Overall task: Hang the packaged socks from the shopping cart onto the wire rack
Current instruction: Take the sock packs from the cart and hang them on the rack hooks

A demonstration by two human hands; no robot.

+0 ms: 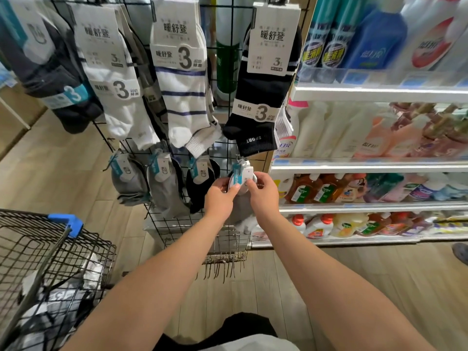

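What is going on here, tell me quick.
A person is restocking socks. Both hands, left hand and right hand, hold a small sock pack up at the lower row of the wire rack, beside three packs already hanging. More packs lie in the shopping cart on the left.

Sock pack [241, 179] mostly hidden behind both hands; whether its hook is on the wire rack [222, 145] can't be told. Shopping cart [50, 262] cut off by left and bottom edges, contents unclear. Top-shelf bottles [374, 39] blurred, labels unreadable.
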